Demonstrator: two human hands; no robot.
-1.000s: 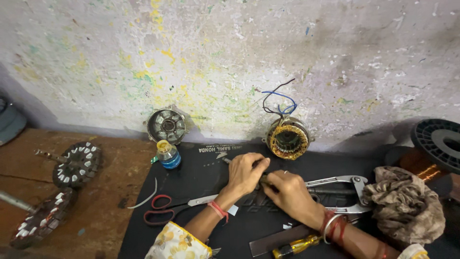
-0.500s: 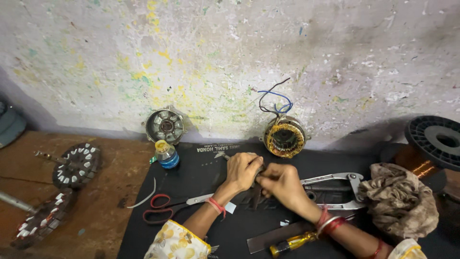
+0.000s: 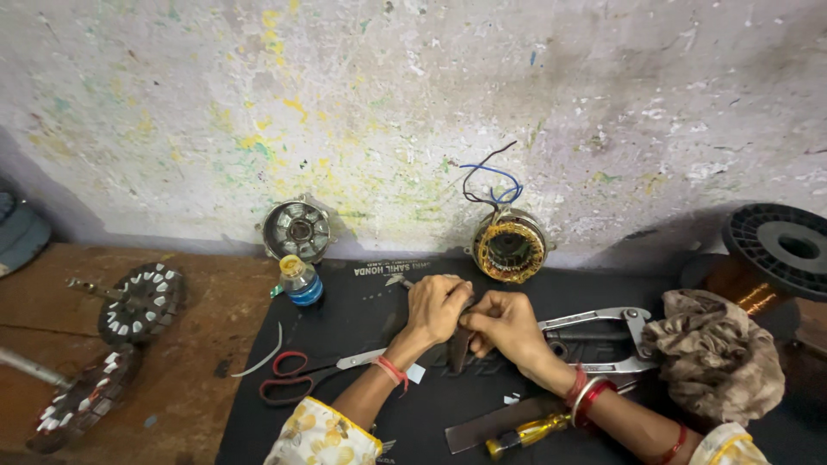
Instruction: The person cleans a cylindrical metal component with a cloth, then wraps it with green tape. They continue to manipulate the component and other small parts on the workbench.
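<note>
Centre of the frame, both hands meet: left hand (image 3: 438, 308) and right hand (image 3: 504, 323) pinch together on a dark flat strip (image 3: 457, 348) running upright down the black mat (image 3: 362, 310), the two equally near it.

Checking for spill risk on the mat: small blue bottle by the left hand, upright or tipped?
Upright. The small blue bottle stands on its base at the black mat's edge, yellow cap on top. Fill level: cannot tell.
</note>
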